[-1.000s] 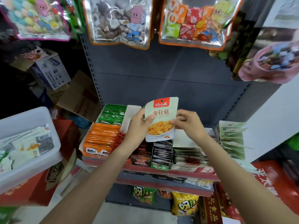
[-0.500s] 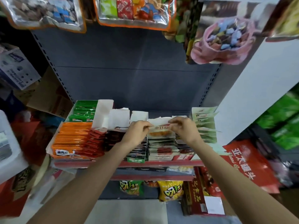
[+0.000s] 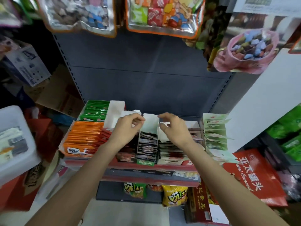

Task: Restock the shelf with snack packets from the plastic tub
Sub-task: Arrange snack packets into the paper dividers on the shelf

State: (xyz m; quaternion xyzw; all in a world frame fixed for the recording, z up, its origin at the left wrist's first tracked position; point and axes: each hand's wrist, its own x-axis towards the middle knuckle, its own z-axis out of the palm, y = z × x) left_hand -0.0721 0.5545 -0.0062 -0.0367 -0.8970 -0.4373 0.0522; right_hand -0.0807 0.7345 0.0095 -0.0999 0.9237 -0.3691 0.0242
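My left hand [image 3: 127, 128] and my right hand [image 3: 173, 128] hover over the middle of the shelf [image 3: 146, 168], fingers curled and apart, holding nothing. Their fingertips sit at either side of a white cardboard flap [image 3: 150, 123] of a display box with dark packets [image 3: 147, 147]. A white snack packet [image 3: 162, 137] lies under my right hand at the back of the row of white packets [image 3: 171, 154]. The white plastic tub [image 3: 16, 118] stands at the far left, with several packets [image 3: 13, 144] in it.
The shelf also carries boxes of orange packets [image 3: 84, 136], green packets [image 3: 96, 111] and pale green packets [image 3: 215, 132]. Large snack bags [image 3: 161, 15] hang overhead. Yellow bags [image 3: 174, 194] fill the lower shelf. Red cartons [image 3: 254, 175] stand at the right.
The white packet went from held up in both hands down into the row on the shelf. Both hands have let it go and lifted slightly.
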